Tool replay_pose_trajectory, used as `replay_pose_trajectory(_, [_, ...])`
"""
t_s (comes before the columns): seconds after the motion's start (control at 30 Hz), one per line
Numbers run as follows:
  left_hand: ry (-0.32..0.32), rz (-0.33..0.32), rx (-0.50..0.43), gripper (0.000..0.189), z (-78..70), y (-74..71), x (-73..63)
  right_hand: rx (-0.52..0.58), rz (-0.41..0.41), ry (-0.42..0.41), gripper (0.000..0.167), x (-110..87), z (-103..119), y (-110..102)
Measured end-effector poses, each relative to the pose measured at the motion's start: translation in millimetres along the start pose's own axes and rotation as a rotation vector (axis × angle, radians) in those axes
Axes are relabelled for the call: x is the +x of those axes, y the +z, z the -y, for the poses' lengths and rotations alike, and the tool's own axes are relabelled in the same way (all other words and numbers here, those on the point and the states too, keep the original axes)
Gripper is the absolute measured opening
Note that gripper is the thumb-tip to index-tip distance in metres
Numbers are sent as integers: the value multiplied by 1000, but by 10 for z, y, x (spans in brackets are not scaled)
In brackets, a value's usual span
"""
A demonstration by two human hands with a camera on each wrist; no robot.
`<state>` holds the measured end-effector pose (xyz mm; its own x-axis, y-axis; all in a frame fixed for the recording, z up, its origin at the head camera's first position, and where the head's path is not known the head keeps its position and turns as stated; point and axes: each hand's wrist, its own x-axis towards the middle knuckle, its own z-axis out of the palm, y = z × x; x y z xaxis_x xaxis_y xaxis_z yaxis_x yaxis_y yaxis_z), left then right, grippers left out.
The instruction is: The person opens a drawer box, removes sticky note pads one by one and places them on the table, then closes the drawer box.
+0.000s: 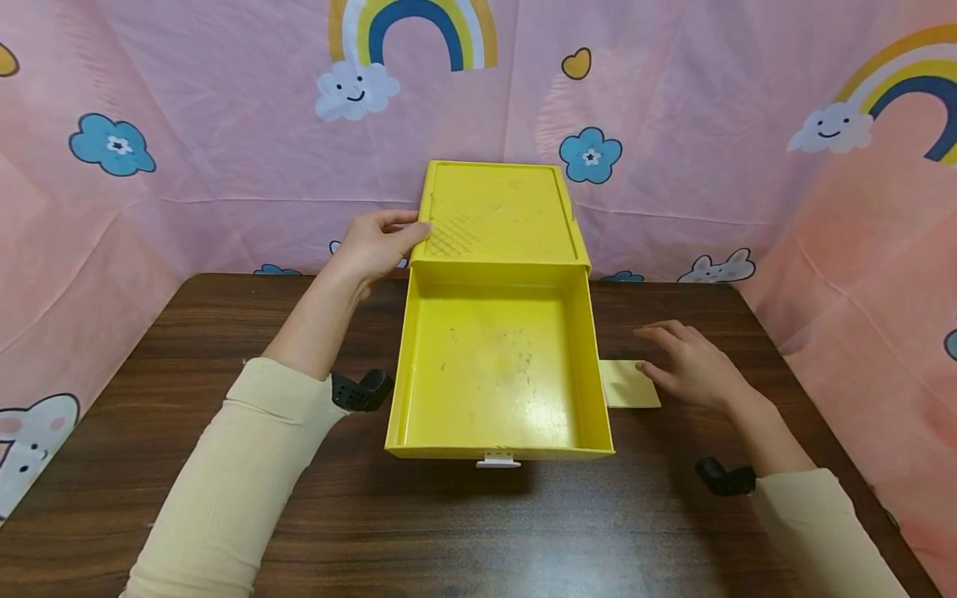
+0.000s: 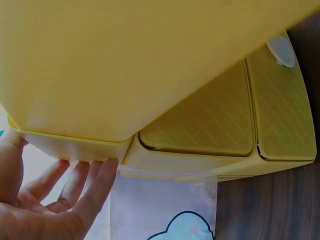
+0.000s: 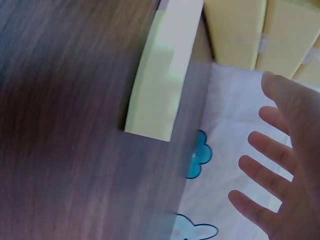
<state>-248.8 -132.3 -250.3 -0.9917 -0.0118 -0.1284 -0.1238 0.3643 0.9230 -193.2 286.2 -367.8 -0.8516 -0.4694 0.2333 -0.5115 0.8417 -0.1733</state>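
A yellow drawer cabinet (image 1: 499, 208) stands at the back of the table, its top drawer (image 1: 501, 357) pulled far out towards me. Dark scuffs mark the drawer's floor, and a white handle (image 1: 498, 460) sits on its front. My left hand (image 1: 376, 245) holds the cabinet's upper left edge, thumb on top and fingers against the side. In the left wrist view, lower drawer fronts (image 2: 200, 115) show under the pulled-out drawer. Beside the cabinet on the right lies a pale yellow block (image 1: 634, 384), perhaps a note pad. My right hand (image 1: 691, 365) hovers by it, fingers spread and holding nothing.
The dark wooden table (image 1: 299, 515) reaches out on both sides of the cabinet. A pink patterned cloth (image 1: 247, 108) hangs close behind it and along both sides. Each wrist wears a black camera band (image 1: 362, 390).
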Motion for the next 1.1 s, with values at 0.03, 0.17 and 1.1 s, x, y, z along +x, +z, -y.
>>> replay_pose_trajectory(0.03, [-1, 1, -1, 51, 1, 0, 1, 3, -14, -5, 47, -4, 14, -14])
replay_pose_trajectory(0.17, [-6, 2, -3, 52, 1, -2, 8, 14, -66, -16, 47, -12, 81, -87])
replay_pose_trajectory(1.1, [-18, 3, -12, 52, -12, -1, -5, -31, -250, -121, 51, 5, 668, -538])
